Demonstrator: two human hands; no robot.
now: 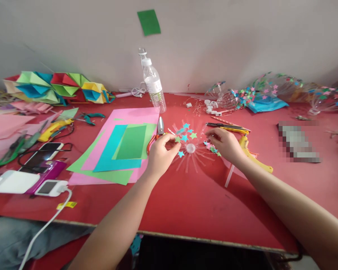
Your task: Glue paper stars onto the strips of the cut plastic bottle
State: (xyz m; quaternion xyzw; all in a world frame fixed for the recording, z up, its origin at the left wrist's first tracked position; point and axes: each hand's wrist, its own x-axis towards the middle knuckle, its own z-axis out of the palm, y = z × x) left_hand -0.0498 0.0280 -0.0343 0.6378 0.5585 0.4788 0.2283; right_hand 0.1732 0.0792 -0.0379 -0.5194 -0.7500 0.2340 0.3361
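A clear plastic bottle piece (pixel 190 148), cut into many thin strips spread out like a flower, sits on the red table in front of me. Blue and green paper stars (pixel 184 138) are on its left and upper strips. My left hand (pixel 162 153) is at its left side, thumb and forefinger pinched at a green star (pixel 177 139) by the strips. My right hand (pixel 226 144) hovers on the right with its fingers curled together; whatever they hold is too small to make out. Below its fingertips lies a small pile of loose stars (pixel 213 149).
Scissors (pixel 160 127) and coloured paper sheets (pixel 129 142) lie left. A water bottle (pixel 154 88) stands behind. A yellow glue gun (pixel 253 155), box cutter (pixel 228 127) and glue stick (pixel 229 176) lie right. Star-covered plastic pieces (pixel 242 97) line the back; phones and a power bank (pixel 52 172) sit far left.
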